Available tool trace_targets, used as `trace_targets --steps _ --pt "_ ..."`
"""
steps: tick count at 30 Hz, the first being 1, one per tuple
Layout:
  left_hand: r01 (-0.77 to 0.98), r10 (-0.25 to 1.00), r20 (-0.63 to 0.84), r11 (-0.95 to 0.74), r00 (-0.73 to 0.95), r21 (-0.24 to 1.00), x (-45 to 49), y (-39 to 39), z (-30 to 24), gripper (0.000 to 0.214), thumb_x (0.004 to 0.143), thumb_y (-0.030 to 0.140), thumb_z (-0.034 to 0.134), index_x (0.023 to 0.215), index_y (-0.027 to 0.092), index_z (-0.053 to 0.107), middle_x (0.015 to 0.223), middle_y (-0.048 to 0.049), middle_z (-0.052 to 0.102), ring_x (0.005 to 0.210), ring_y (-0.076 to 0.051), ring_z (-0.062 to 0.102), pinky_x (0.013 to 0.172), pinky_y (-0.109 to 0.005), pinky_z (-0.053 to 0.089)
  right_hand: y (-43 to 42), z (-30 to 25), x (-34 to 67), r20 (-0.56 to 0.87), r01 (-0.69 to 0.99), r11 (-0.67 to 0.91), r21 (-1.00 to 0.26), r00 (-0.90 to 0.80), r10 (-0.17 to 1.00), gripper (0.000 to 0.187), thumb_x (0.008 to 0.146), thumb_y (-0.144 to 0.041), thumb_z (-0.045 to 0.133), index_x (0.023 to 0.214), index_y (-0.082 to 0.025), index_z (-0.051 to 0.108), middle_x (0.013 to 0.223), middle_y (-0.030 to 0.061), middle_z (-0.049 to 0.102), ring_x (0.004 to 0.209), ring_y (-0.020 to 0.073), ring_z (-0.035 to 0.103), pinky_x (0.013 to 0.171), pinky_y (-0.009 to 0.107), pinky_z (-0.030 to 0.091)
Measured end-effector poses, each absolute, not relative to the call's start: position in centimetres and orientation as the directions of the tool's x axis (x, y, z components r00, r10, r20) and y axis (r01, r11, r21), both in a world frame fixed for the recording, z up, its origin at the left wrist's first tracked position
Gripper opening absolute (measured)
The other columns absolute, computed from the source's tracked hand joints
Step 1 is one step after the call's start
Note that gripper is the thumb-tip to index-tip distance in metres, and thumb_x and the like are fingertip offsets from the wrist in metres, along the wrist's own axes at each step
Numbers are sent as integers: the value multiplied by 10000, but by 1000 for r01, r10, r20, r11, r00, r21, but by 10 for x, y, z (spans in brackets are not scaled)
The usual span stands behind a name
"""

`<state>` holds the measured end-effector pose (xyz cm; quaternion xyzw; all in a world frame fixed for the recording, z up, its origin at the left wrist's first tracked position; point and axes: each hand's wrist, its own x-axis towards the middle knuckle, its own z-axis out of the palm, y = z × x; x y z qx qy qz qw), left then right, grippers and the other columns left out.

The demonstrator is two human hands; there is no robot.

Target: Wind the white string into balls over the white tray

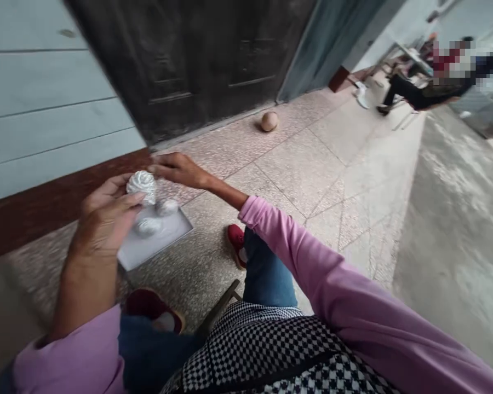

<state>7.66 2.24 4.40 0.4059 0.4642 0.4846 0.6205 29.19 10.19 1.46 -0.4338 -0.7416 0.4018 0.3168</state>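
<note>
In my left hand (107,210) is a shiny silvery-white ball (141,185) with swirled ridges, like a wound ball of cord. My thumb and fingers close around its left side. My right hand (181,168) reaches across to the ball's upper right edge, fingers bent together in a pinch; what lies between the fingertips is too small to make out. Below both hands a shallow white tray (175,234) rests low near the floor. Two similar silvery balls lie in it, a front ball (148,225) and a right-hand ball (168,207).
A round tan ball (269,121) lies on the tiled floor by the dark door (213,60). My red shoes (235,241) and knees are beneath my arms, with a checked apron (271,339) over my lap. At the far right, a person sits on a chair.
</note>
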Motion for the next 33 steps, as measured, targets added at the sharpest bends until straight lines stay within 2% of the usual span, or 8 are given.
trace_targets --steps 5,11,15,17,22,25,29,33 --pt "-275 990 -92 61 -102 959 42 12 40 579 577 274 1006 1133 233 853 1198 -104 896 1215 -331 801 1070 -466 699 79 30 249 -36 299 136 -944 -508 861 522 1389 -254 740 872 -204 698 737 -66 527 817 134 512 809 284 469" --pt "-62 940 -73 55 -334 997 0 5 30 566 599 298 1038 1108 201 809 1150 -72 904 1131 -291 784 1033 -407 633 51 47 193 -32 238 162 -958 -646 762 567 1340 -345 869 812 -200 721 758 -29 628 817 150 582 805 316 473" --pt "192 983 -71 104 -169 976 -17 6 36 477 647 239 1048 1067 202 826 1113 -75 905 1111 -305 787 1069 -439 603 63 45 196 51 197 194 -961 -562 825 599 1359 -292 768 775 -215 659 767 -37 619 844 130 569 836 321 450" --pt "220 996 -81 86 -34 972 -18 8 41 462 639 245 1032 1065 207 858 1107 -89 908 1106 -321 782 1056 -456 609 73 41 204 58 199 175 -964 -487 872 609 1358 -299 726 761 -227 632 768 -32 628 852 123 569 848 327 449" --pt "-116 994 -90 98 65 988 -5 17 49 608 556 298 1089 1112 222 855 1146 -123 893 1099 -324 756 960 -447 637 87 29 210 35 152 109 -982 -421 907 633 1341 -351 646 727 -251 531 725 -62 520 784 100 472 810 365 394" --pt "-282 996 -88 89 16 955 3 26 49 657 561 284 1093 1160 219 831 1182 -127 861 1178 -340 760 1005 -482 677 84 21 205 38 156 118 -981 -443 896 665 1355 -507 562 741 -252 589 680 -54 465 809 130 548 819 395 394" --pt "-390 998 -44 23 -45 921 3 43 44 555 664 322 1112 1091 236 767 1203 -117 839 1276 -344 742 1094 -503 695 73 9 201 109 204 244 -948 -512 852 520 1361 -487 640 923 -222 724 772 -42 553 845 180 592 868 377 444" --pt "-445 984 -59 -23 -169 895 -1 56 39 559 628 305 1094 1033 248 712 1201 -91 847 1252 -294 736 1103 -445 675 56 5 198 109 305 358 -883 -608 786 441 1382 -370 679 965 -236 640 889 -14 629 898 207 620 932 355 469"
